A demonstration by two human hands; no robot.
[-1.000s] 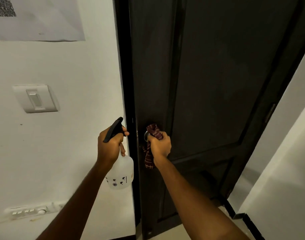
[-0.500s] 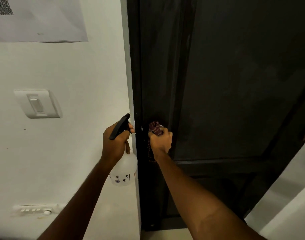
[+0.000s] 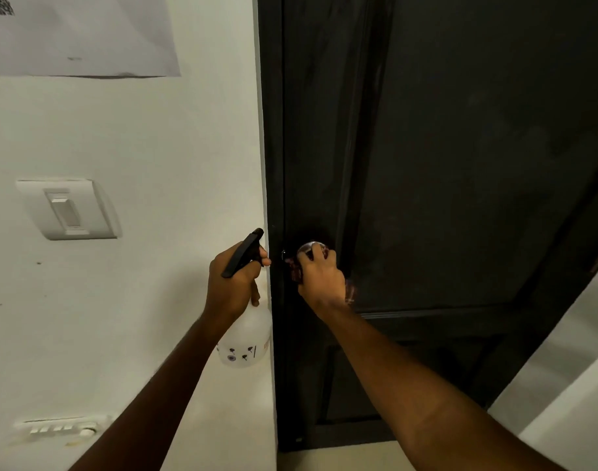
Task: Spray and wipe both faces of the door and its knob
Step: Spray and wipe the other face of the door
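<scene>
A dark panelled door [image 3: 460, 164] fills the right half of the view, its latch edge against the frame. Its round metal knob [image 3: 309, 248] shows just above my right hand [image 3: 321, 278], which grips the knob through a dark red patterned cloth [image 3: 294, 270]; a bit of cloth also pokes out at the wrist. My left hand [image 3: 231, 282] holds a translucent white spray bottle [image 3: 246, 341] by its black trigger head [image 3: 243, 251], just left of the door edge, in front of the white wall.
The white wall [image 3: 154, 130] on the left carries a light switch [image 3: 66, 209], a lower socket plate [image 3: 61, 428] and a taped paper sheet [image 3: 80, 32]. A pale wall or surface [image 3: 569, 385] rises at the lower right. A strip of floor [image 3: 324, 458] shows under the door.
The door has swung towards the frame and now looks closed. My right hand stayed on the knob with the cloth; my left hand with the bottle barely moved.
</scene>
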